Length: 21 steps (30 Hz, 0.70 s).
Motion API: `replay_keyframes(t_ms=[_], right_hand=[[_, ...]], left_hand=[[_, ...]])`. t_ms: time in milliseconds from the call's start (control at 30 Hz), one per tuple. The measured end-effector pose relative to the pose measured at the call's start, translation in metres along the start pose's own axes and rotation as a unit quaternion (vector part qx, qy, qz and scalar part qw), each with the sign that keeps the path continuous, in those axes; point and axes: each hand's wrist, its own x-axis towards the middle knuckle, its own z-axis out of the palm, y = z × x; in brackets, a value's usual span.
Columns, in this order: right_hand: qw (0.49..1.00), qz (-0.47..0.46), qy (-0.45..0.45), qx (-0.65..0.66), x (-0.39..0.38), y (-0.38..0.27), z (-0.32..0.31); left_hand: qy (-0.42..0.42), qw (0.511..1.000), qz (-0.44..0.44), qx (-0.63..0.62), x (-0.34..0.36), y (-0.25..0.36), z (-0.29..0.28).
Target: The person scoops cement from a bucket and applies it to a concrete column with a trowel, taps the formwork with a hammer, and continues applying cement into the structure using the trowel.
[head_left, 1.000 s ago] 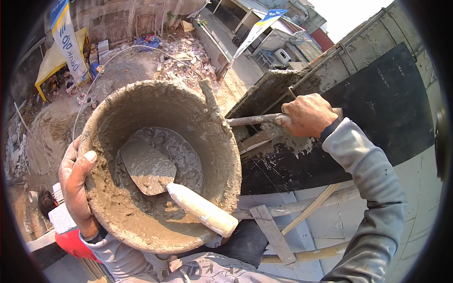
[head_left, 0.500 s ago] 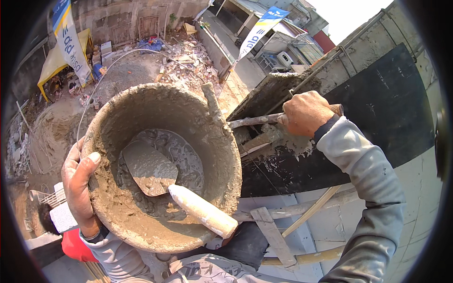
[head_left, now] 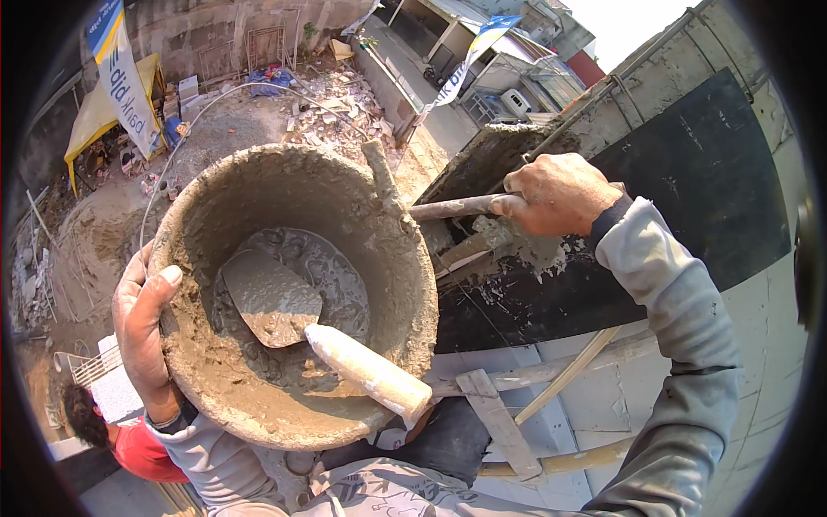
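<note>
My left hand (head_left: pixel 148 332) is closed on the rim of a mortar-caked bucket (head_left: pixel 297 435), its thumb over the edge. The bucket is tilted so its inside shows, with wet grey mortar (head_left: pixel 345 280) at the bottom. A trowel (head_left: pixel 271 302) rests in it, blade in the mortar; its pale handle (head_left: pixel 370 370) lies over the near right rim. To the right, my right hand (head_left: pixel 560 194) is wrapped round a dirty round stick (head_left: pixel 457 208), like a tool handle. The stick's left end reaches the bucket's far right side; what is there is hidden.
Beside my right hand runs a rough concrete edge with rods (head_left: pixel 624 103) and a black sheet (head_left: pixel 698 172). Wooden poles and a short board (head_left: pixel 500 422) lie below. A person in red (head_left: pixel 142 452) is at lower left. Rubble (head_left: pixel 345 108) and flag banners (head_left: pixel 125 82) stand far below.
My right hand has shifted slightly, with the stick still in its grip. The bucket has moved a little up and left in view. More of the person in red shows.
</note>
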Motion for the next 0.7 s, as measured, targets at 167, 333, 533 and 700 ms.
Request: replay_keyframes(t_ms=[167, 333, 533, 700], right_hand=[[0.993, 0.037, -0.027, -0.106, 0.019, 0.032, 0.025], [0.999, 0.041, -0.004, -0.029, 0.007, 0.013, 0.024], [0.993, 0.045, -0.028, -0.102, 0.005, 0.018, 0.041], [0.989, 0.102, 0.095, -0.044, -0.079, 0.020, 0.018]], left_hand=[[-0.011, 1.000, 0.002, -0.004, 0.007, -0.006, 0.010], [0.000, 1.000, -0.003, -0.011, 0.000, 0.001, 0.004], [-0.021, 1.000, -0.004, -0.013, 0.001, 0.001, 0.005], [-0.066, 0.997, -0.014, -0.027, 0.015, -0.010, -0.002]])
